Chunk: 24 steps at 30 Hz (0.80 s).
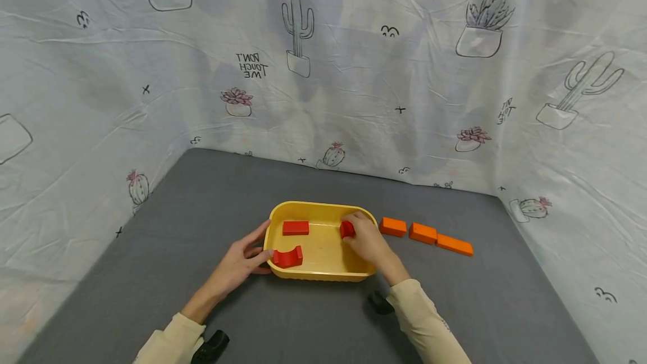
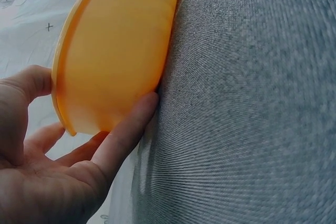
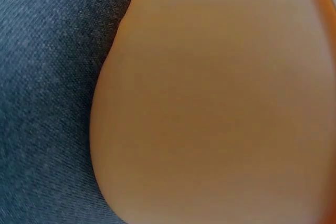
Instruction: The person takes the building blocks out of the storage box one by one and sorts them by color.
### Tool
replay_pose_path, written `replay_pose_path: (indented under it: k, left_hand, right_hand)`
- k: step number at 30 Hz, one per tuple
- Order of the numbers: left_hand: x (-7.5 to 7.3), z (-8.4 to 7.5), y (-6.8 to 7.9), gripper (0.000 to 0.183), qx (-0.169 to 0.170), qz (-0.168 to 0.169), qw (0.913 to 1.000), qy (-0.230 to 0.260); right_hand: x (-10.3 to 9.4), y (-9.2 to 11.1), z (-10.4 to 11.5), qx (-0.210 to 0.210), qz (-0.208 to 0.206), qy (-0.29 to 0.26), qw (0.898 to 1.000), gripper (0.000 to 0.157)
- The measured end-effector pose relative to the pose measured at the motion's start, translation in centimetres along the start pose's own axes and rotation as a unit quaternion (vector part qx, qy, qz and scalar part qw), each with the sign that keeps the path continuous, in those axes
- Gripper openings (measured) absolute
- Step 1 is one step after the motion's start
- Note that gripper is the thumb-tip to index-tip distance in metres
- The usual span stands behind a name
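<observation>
A yellow plastic tray [image 1: 323, 277] lies on the grey cloth in front of me. My left hand [image 1: 241, 263] holds its left end, thumb at the rim and fingers along the outer wall, as the left wrist view also shows. Reaching over the right rim, my right hand [image 1: 368, 243] pinches a red block [image 1: 347, 230] inside the tray; the hand partly hides that block. Two more red pieces lie in the tray: a flat rectangular block [image 1: 295, 228] at the back left and an arch-shaped block [image 1: 287, 258] at the front left. The tray wall [image 3: 210, 103] fills most of the right wrist view.
Three orange blocks stand in a slanting row right of the tray: one close to its rim [image 1: 393, 227], a middle one [image 1: 423, 233] and a longer one [image 1: 455, 245]. A white cloth printed with cacti [image 1: 354, 100] hangs behind and at both sides.
</observation>
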<state>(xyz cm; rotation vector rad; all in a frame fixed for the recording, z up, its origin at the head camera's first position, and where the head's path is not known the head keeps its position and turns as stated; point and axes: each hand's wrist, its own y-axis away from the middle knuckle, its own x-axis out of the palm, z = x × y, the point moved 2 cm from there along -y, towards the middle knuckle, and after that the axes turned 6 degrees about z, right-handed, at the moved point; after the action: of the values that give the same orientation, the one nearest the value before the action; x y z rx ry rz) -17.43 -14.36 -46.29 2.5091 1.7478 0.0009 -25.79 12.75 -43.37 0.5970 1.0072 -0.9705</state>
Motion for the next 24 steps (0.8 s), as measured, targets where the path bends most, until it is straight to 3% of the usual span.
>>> replay_pose_path:
  k: [7, 13, 20, 24]
  left_hand:
    - [0.15, -0.18, -0.13, 0.066, -0.003, -0.002, 1.0, -0.001]
    - [0.31, -0.25, -0.11, 0.066, 0.004, 0.001, 1.0, 0.003]
    - [0.38, -0.21, -0.04, 0.066, 0.007, 0.008, 0.9999, -0.002]
    - [0.24, -0.31, 0.03, 0.065, 0.006, 0.003, 1.0, -0.001]
  right_hand:
    - [0.85, -0.09, -0.06, 0.006, 0.025, 0.027, 0.999, 0.045]
    - [1.06, -0.08, -0.13, 0.011, 0.015, 0.027, 0.999, 0.043]
    - [0.84, 0.21, 0.0, 0.005, 0.011, -0.025, 1.0, 0.044]
    - [0.51, 0.51, 0.35, -0.009, -0.019, -0.048, 0.999, 0.042]
